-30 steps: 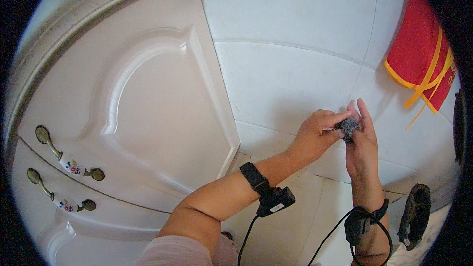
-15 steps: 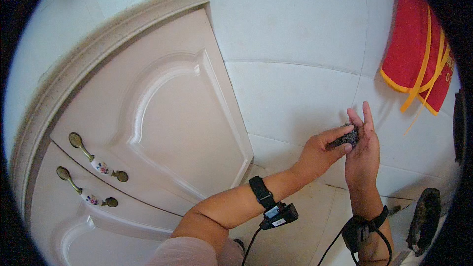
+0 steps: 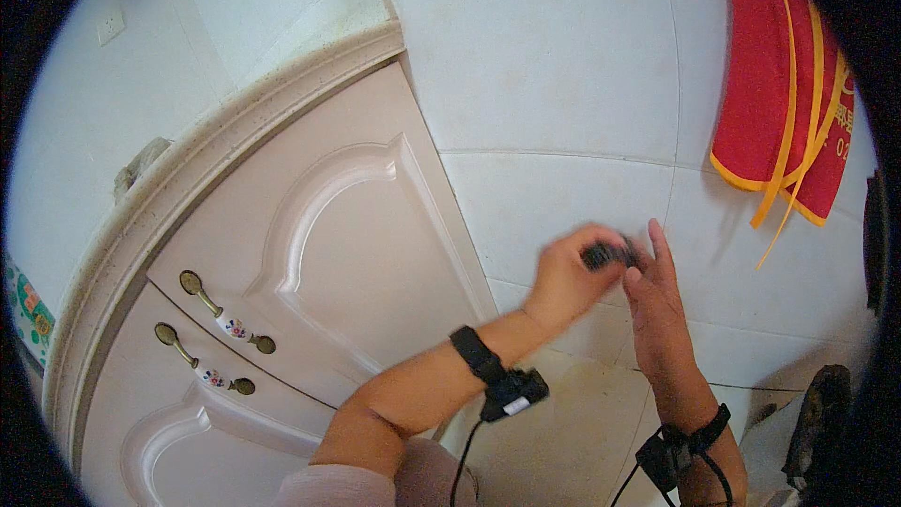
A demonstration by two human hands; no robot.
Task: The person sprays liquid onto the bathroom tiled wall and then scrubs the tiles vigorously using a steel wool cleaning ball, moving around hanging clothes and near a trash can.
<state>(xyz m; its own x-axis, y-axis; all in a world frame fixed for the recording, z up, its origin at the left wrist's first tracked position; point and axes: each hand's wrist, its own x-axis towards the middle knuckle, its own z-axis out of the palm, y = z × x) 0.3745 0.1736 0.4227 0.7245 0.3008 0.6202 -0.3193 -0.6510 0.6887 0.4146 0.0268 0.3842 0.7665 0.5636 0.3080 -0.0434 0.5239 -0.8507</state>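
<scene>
My left hand is closed round a dark, wiry clump that looks like a steel-wool scourer; motion blurs its outline. Facing it from the right is my right hand, open, with at least one finger stretched upward and the thumb beside the clump. The two hands meet in front of the white tiled wall, and the clump lies between them, against or very near the right fingers. Some right fingers are hidden behind it. Each wrist wears a black strap with a small cabled device.
A beige cabinet with floral ceramic handles and a stone-edged counter stands at left. On the tiled wall, a red cloth banner with yellow trim hangs at upper right. A dark-rimmed object is at lower right.
Both hands have shifted left with the clump. My left hand has rotated, and the clump has moved off the right palm toward its fingers. The view has tilted, showing more counter.
</scene>
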